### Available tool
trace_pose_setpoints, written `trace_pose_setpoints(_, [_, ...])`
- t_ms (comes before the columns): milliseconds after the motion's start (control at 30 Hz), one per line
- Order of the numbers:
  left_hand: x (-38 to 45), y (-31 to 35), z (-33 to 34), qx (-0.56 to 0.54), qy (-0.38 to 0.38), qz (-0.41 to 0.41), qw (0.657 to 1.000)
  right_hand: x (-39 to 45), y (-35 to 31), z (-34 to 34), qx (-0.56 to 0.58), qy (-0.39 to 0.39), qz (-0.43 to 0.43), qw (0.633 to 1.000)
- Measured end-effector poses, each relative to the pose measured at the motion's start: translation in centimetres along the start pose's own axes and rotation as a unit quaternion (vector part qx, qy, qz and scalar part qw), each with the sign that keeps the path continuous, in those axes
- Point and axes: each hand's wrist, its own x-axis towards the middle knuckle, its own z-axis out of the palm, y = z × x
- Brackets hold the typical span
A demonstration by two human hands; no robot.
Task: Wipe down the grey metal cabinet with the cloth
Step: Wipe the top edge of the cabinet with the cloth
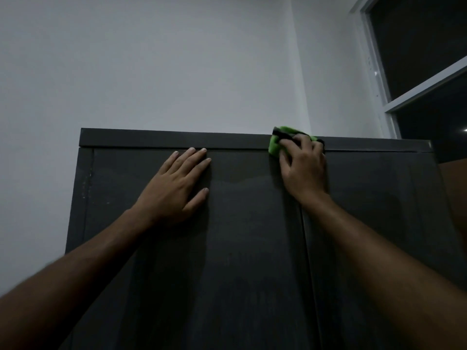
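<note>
A tall dark grey metal cabinet with two doors fills the lower part of the head view. My left hand lies flat with straight fingers on the upper left door. My right hand holds a green cloth with dark edging against the cabinet's top rim, near the seam between the doors. Its fingers curl over the cloth, which bunches up above the rim.
A white wall rises behind the cabinet. A window with a white frame and dark panes is at the upper right. A brown surface shows just right of the cabinet.
</note>
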Motion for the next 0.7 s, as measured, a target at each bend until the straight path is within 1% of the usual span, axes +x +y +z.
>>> trace_pose_setpoints(33, [0.0, 0.1, 0.1, 0.003, 0.0, -0.002, 1.0, 0.4, -0.8, 0.3, 0.003, -0.001, 0.005, 1.0])
trace_pose_setpoints(67, [0.0, 0.1, 0.1, 0.006, 0.001, -0.004, 1.0, 0.3, -1.7, 0.6, 0.006, -0.009, -0.021, 1.0])
trace_pose_setpoints(167, [-0.1, 0.2, 0.2, 0.017, 0.003, -0.004, 1.0, -2.2, -1.9, 1.0, 0.028, -0.038, -0.166, 0.985])
trace_pose_setpoints(200, [-0.1, 0.2, 0.2, 0.02, 0.002, -0.003, 1.0, -2.9, -0.8, 0.9, 0.025, -0.04, -0.189, 0.981])
trace_pose_setpoints(233, [-0.1, 0.1, 0.2, 0.025, 0.001, -0.004, 1.0, -3.0, 0.6, 0.5, 0.017, -0.033, -0.188, 0.982])
trace_pose_setpoints(267, [-0.1, 0.1, 0.2, 0.03, 0.0, -0.005, 1.0, -2.4, 1.9, 0.3, 0.008, -0.023, -0.157, 0.987])
trace_pose_setpoints(367, [0.0, 0.3, 0.0, 0.042, -0.004, -0.01, 0.999, 0.5, 3.5, 0.0, 0.015, 0.007, 0.002, 1.0])
trace_pose_setpoints(400, [0.0, 0.4, 0.0, 0.045, -0.004, -0.013, 0.999, 0.9, 3.1, 0.2, 0.021, 0.008, 0.017, 1.0])
trace_pose_setpoints(433, [-0.1, 0.5, 0.0, 0.048, -0.003, -0.015, 0.999, 0.6, 2.6, 0.5, 0.023, 0.003, -0.002, 1.0])
trace_pose_setpoints(500, [-0.1, 0.7, 0.0, 0.054, -0.004, -0.02, 0.998, -1.0, 2.7, 0.8, 0.031, -0.015, -0.12, 0.992])
trace_pose_setpoints(533, [-0.1, 0.7, 0.0, 0.056, -0.008, -0.022, 0.998, -1.9, 3.5, 0.8, 0.036, -0.022, -0.187, 0.981])
trace_pose_setpoints(567, [-0.1, 0.7, -0.1, 0.057, -0.012, -0.022, 0.998, -2.5, 4.9, 0.5, 0.034, -0.026, -0.233, 0.972])
trace_pose_setpoints(600, [0.0, 0.7, -0.1, 0.059, -0.016, -0.023, 0.998, -2.5, 6.3, 0.1, 0.028, -0.023, -0.243, 0.969])
trace_pose_setpoints(633, [0.0, 0.7, -0.2, 0.063, -0.018, -0.025, 0.998, -2.0, 7.5, -0.2, 0.021, -0.019, -0.211, 0.977])
trace_pose_setpoints(700, [0.0, 1.1, -0.2, 0.062, -0.015, -0.033, 0.997, 0.0, 8.5, -0.4, 0.02, -0.004, -0.068, 0.997])
